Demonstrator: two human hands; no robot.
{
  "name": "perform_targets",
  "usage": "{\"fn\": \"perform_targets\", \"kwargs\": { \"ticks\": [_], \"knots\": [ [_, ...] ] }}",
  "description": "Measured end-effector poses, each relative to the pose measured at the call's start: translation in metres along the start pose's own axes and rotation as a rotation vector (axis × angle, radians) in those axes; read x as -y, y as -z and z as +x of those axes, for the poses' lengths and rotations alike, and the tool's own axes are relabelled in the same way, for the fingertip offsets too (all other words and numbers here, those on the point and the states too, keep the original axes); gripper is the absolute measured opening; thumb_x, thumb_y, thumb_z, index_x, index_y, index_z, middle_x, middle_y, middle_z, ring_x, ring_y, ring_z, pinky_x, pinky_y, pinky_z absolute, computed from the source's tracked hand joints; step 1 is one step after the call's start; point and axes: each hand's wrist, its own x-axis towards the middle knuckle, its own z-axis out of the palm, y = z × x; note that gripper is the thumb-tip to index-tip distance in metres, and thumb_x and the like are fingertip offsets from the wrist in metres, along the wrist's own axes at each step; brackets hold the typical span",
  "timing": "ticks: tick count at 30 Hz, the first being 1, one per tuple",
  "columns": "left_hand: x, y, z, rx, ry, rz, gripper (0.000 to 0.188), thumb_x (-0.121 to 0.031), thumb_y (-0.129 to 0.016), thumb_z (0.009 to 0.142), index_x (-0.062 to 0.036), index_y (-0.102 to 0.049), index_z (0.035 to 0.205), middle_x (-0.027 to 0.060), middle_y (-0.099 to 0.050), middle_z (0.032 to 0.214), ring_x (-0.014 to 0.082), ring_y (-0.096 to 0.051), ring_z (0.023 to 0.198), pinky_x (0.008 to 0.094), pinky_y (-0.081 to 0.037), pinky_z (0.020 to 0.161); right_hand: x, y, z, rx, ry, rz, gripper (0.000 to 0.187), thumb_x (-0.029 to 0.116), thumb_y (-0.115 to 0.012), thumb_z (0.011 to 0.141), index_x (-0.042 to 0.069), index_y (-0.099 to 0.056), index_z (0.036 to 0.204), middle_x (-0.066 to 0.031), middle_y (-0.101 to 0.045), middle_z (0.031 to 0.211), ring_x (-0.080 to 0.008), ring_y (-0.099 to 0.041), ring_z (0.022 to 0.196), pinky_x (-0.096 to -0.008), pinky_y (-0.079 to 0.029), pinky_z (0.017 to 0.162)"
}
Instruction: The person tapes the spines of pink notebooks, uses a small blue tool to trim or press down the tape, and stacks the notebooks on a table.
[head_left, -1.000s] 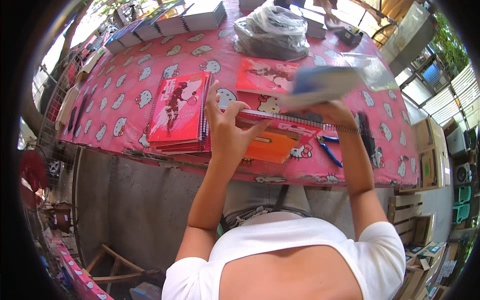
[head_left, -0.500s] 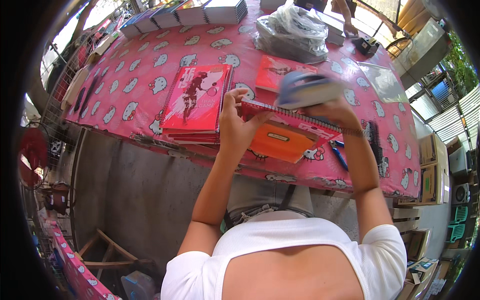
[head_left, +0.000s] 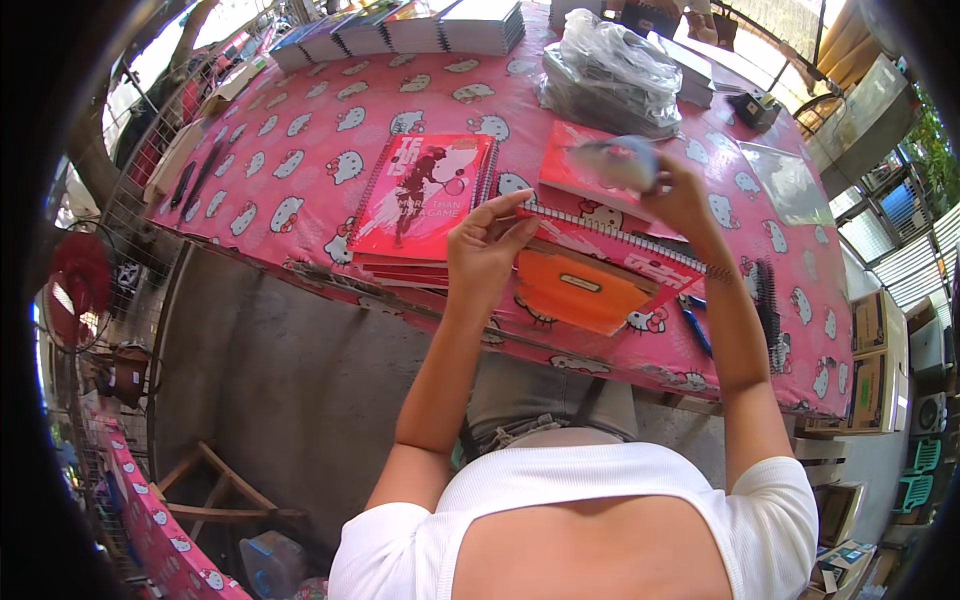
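A red spiral notebook (head_left: pixel 652 252) is held on edge on the table in front of me, its wire spine along the top. An orange sheet or cover (head_left: pixel 575 292) with a small label faces me below it. My left hand (head_left: pixel 488 240) pinches the notebook's upper left corner between thumb and fingers. My right hand (head_left: pixel 682 190) grips a blue-grey object (head_left: pixel 618 163), too smeared by motion to name, above a red book block (head_left: pixel 570 185) behind the notebook. Blue-handled pliers (head_left: pixel 696 326) lie by the notebook's right end, near a loose end of coil (head_left: pixel 722 272).
A stack of red spiral notebooks (head_left: pixel 425 195) sits on the left of the pink-covered table (head_left: pixel 320 205). Black coils (head_left: pixel 766 305) lie at the right. Along the far side are bound notebooks (head_left: pixel 480 28), a plastic-wrapped bundle (head_left: pixel 610 80) and a clear sheet (head_left: pixel 790 180).
My right hand has moved away from the notebook's spine, farther back over the red book block, still with the blurred object. My left hand keeps its pinch. The whole view has shifted slightly.
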Motion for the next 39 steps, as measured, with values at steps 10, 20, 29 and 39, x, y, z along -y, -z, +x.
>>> {"fn": "perform_targets", "kwargs": {
  "ticks": [10,20,29,39],
  "knots": [
    [-0.078,-0.032,0.012,0.086,-1.066,0.416,0.019,-0.001,-0.073,0.075,0.0007,-0.060,0.090,0.0133,-0.067,0.088,0.0182,-0.064,0.077,0.0299,-0.052,0.066,-0.096,0.043,-0.116,-0.197,-0.091,-0.515,0.063,0.030,-0.074,0.076,-0.001,-0.048,0.125,-0.0238,-0.050,0.127,-0.0414,-0.047,0.119,-0.0443,-0.039,0.100],
    [-0.032,-0.051,-0.064,0.506,-0.795,0.833,0.023,0.003,-0.075,0.071,-0.0015,-0.063,0.090,0.0114,-0.068,0.098,0.0225,-0.065,0.087,0.0335,-0.055,0.071,0.016,0.050,-0.188,0.068,-0.373,-0.029,0.046,0.023,-0.071,0.079,0.002,-0.058,0.118,-0.0175,-0.057,0.114,-0.0336,-0.055,0.108,-0.0397,-0.043,0.092],
    [-0.009,-0.051,-0.076,0.202,-0.592,0.629,0.020,0.009,-0.076,0.069,0.0019,-0.063,0.081,0.0146,-0.068,0.091,0.0181,-0.067,0.079,0.0259,-0.054,0.065,0.105,0.059,-0.177,0.026,0.174,0.217,0.048,0.020,-0.076,0.075,0.006,-0.058,0.118,-0.0147,-0.058,0.108,-0.0338,-0.056,0.097,-0.0416,-0.045,0.085],
    [-0.010,-0.049,-0.069,0.246,-0.843,0.599,0.021,0.011,-0.071,0.066,-0.0011,-0.064,0.081,0.0122,-0.068,0.088,0.0254,-0.068,0.078,0.0315,-0.055,0.067,0.077,0.050,-0.165,0.635,-0.411,1.254,0.034,0.023,-0.063,0.091,-0.005,-0.063,0.110,-0.0086,-0.068,0.093,-0.0117,-0.063,0.080,-0.0254,-0.050,0.072]
  ]
}}
